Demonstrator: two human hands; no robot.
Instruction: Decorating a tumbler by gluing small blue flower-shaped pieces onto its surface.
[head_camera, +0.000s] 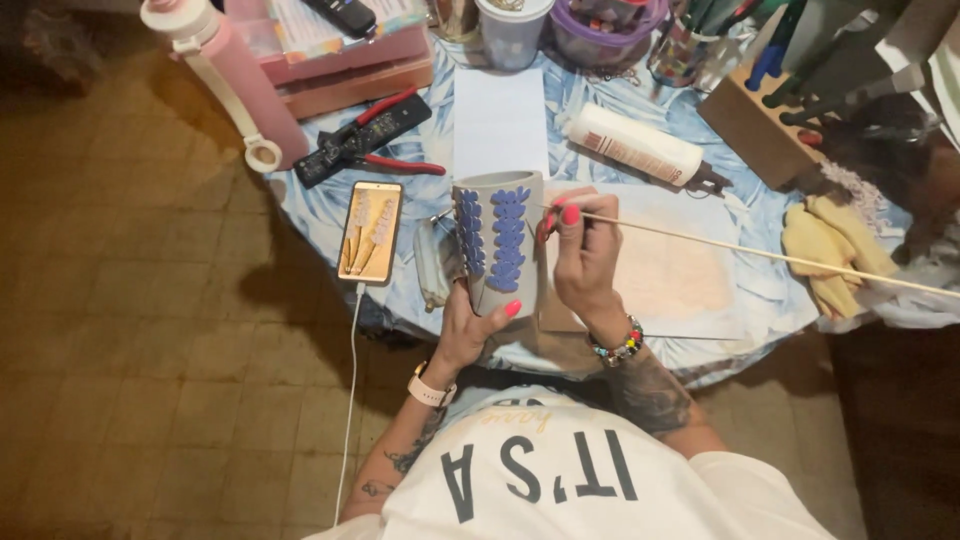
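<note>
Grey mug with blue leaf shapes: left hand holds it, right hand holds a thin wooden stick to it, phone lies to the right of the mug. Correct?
Not quite. In the head view the phone lies to the left of the grey mug with blue leaf shapes, not the right, with its cable plugged in. The rest holds: the left hand holds the mug and the right hand holds the thin wooden stick to it.

Work surface: table (600, 100) under a white cloth with blue leaf print, standing on a brown tiled floor (150, 350). Lying on it: phone (370, 232) at the left edge, cable hanging off; red-handled pliers (365, 140); white sheet (500, 120); glue bottle (635, 145) on its side; pink bottle (235, 75); yellow cloth (830, 245); wooden block (755, 125), probably a tool holder.
</note>
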